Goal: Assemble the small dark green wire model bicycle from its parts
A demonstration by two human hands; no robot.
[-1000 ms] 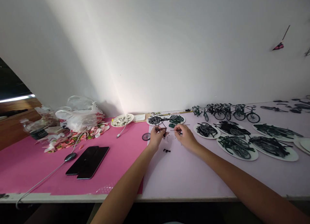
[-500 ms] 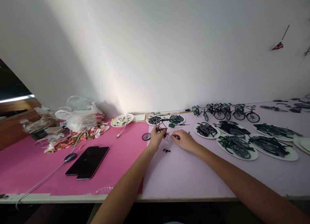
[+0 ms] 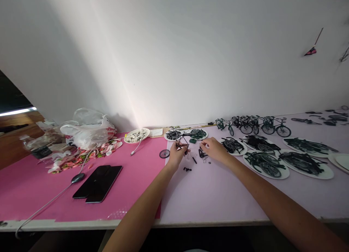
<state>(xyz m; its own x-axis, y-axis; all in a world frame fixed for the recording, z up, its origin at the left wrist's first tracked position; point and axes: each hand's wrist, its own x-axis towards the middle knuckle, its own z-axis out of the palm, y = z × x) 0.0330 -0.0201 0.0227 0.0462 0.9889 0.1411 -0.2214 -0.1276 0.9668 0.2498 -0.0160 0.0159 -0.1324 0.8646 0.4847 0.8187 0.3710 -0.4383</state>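
Step, apparently: fitting parts. My left hand (image 3: 177,155) grips the frame (image 3: 185,141); my right hand (image 3: 214,149) touches a black part (image 3: 202,152) at the frame's 4 o'clock, grip unclear. Next likely requires: frame steady, part aligned.

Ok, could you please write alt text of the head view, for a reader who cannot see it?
A person's left hand holds a small dark bicycle frame over a table, and the right hand touches a dark part. At right, small model bicycles stand behind plates of heaped parts; at left, two black slabs lie on pink covering.
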